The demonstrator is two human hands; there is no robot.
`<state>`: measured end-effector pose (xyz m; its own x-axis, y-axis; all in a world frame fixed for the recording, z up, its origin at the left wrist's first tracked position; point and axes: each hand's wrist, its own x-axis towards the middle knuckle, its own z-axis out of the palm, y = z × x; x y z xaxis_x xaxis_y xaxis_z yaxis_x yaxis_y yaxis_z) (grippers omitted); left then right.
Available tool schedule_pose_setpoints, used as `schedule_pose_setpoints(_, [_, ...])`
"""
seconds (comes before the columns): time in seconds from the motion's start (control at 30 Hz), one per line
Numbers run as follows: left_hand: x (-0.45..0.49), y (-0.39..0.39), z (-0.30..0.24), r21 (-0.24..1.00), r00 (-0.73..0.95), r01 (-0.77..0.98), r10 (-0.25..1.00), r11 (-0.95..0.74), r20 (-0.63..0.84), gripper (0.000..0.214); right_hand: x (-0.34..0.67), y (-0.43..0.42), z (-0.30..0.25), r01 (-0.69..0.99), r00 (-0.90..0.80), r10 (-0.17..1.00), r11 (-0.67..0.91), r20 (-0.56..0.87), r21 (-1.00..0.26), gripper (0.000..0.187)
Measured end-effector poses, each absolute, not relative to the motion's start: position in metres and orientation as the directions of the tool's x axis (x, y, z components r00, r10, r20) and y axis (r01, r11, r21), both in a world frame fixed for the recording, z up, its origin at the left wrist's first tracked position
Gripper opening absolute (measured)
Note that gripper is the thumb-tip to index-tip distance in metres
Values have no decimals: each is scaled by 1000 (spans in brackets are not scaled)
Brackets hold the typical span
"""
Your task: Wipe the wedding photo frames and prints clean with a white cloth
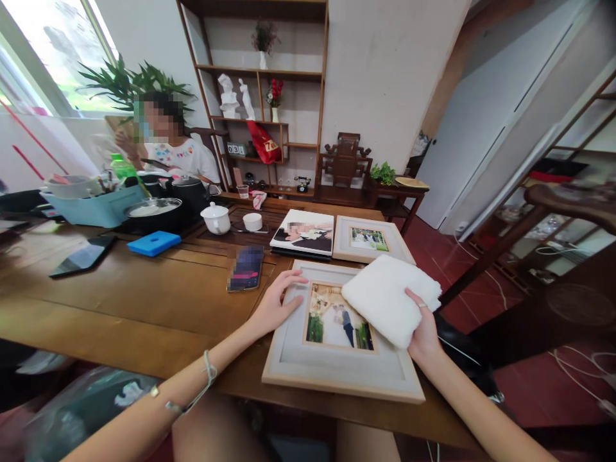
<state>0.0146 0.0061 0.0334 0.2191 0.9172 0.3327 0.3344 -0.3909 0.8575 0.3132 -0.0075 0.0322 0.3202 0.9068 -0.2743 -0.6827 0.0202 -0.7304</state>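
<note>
A light wooden picture frame [289,359] with a wedding photo [332,317] lies flat at the table's front edge. My left hand [279,300] rests on its upper left side, fingers spread and nothing gripped. In my right hand [424,330] is a folded white cloth [389,298], held by its right edge with the thumb on top. The cloth hangs over the frame's right part and covers a corner of the photo; whether it touches the glass I cannot tell.
Behind lie a second framed photo [375,239] and a stack topped by a couple's picture [303,232]. A phone [245,268], blue sponge [154,244], tablet [83,256] and lidded white cup [215,219] stand to the left. Another person [180,154] sits across the table.
</note>
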Motion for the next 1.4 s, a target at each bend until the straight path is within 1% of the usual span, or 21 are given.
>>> schedule_pose_setpoints(0.07, [15, 23, 33, 802, 266, 375, 883, -465, 387, 25, 314, -1, 27, -671, 318, 912, 24, -259, -741, 39])
schedule_pose_setpoints(0.17, [12, 51, 33, 726, 373, 416, 831, -547, 413, 21, 315, 11, 24, -673, 318, 911, 22, -262, -740, 40])
schedule_pose_setpoints(0.33, [5, 82, 31, 714, 425, 418, 815, -562, 393, 24, 315, 22, 26, -672, 321, 892, -23, -320, -740, 39])
schedule_pose_setpoints(0.5, [3, 77, 20, 665, 462, 475, 806, -576, 369, 40, 321, 19, 33, -690, 286, 878, -89, -384, -718, 32])
schedule_pose_setpoints(0.57, [3, 72, 14, 662, 457, 492, 815, -565, 356, 44, 324, 18, 37, -680, 322, 873, -55, -366, -731, 28])
schedule_pose_setpoints(0.63, [2, 70, 8, 664, 441, 502, 825, -554, 354, 46, 328, 17, 43, -631, 424, 865, 70, -268, -772, 26])
schedule_pose_setpoints(0.67, [2, 70, 6, 665, 430, 506, 828, -550, 359, 46, 330, 18, 47, -583, 496, 848, 166, -186, -796, 27])
schedule_pose_setpoints(0.7, [1, 71, 3, 665, 420, 508, 831, -548, 364, 47, 332, 19, 51, -500, 580, 811, 281, -76, -819, 28])
schedule_pose_setpoints(0.73, [0, 72, 2, 666, 414, 507, 832, -547, 368, 47, 334, 20, 56, -370, 663, 746, 402, 65, -837, 30])
schedule_pose_setpoints(0.77, [0, 73, 1, 666, 418, 502, 829, -551, 371, 48, 336, 21, 62, -196, 704, 671, 499, 233, -844, 30])
schedule_pose_setpoints(0.8, [-1, 74, 1, 667, 432, 492, 822, -560, 372, 48, 338, 22, 68, 7, 675, 610, 558, 416, -830, 31])
schedule_pose_setpoints(0.83, [-2, 75, 1, 667, 457, 477, 810, -573, 369, 48, 338, 23, 73, 212, 562, 585, 582, 585, -785, 32])
schedule_pose_setpoints(0.87, [-3, 75, 2, 666, 486, 460, 795, -587, 364, 47, 337, 24, 77, 393, 386, 594, 586, 705, -709, 34])
schedule_pose_setpoints(0.9, [-3, 75, 4, 665, 514, 444, 779, -600, 359, 46, 334, 25, 79, 528, 183, 625, 588, 759, -612, 36])
schedule_pose_setpoints(0.97, [-4, 73, 7, 665, 549, 426, 760, -613, 349, 45, 325, 25, 77, 667, -166, 672, 615, 722, -420, 44])
schedule_pose_setpoints(1.0, [-4, 71, 9, 665, 553, 428, 759, -613, 344, 44, 318, 24, 72, 695, -282, 675, 633, 682, -339, 46])
schedule_pose_setpoints(1.1, [-3, 68, 10, 653, 547, 446, 764, -612, 343, 47, 299, 18, 51, 722, -490, 681, 667, 544, -184, 49])
schedule_pose_setpoints(1.17, [-3, 68, 8, 641, 521, 465, 774, -611, 360, 47, 290, 12, 39, 742, -546, 702, 659, 458, -125, 49])
schedule_pose_setpoints(1.23, [-3, 69, 5, 635, 483, 487, 791, -599, 376, 45, 285, 7, 35, 770, -553, 728, 632, 404, -84, 47])
schedule_pose_setpoints(1.3, [-4, 70, 2, 637, 466, 501, 803, -586, 372, 45, 283, 5, 35, 795, -541, 748, 604, 383, -55, 43])
schedule_pose_setpoints(1.4, [-4, 71, -1, 646, 485, 501, 805, -576, 342, 47, 283, 6, 37, 812, -525, 759, 582, 386, -41, 37])
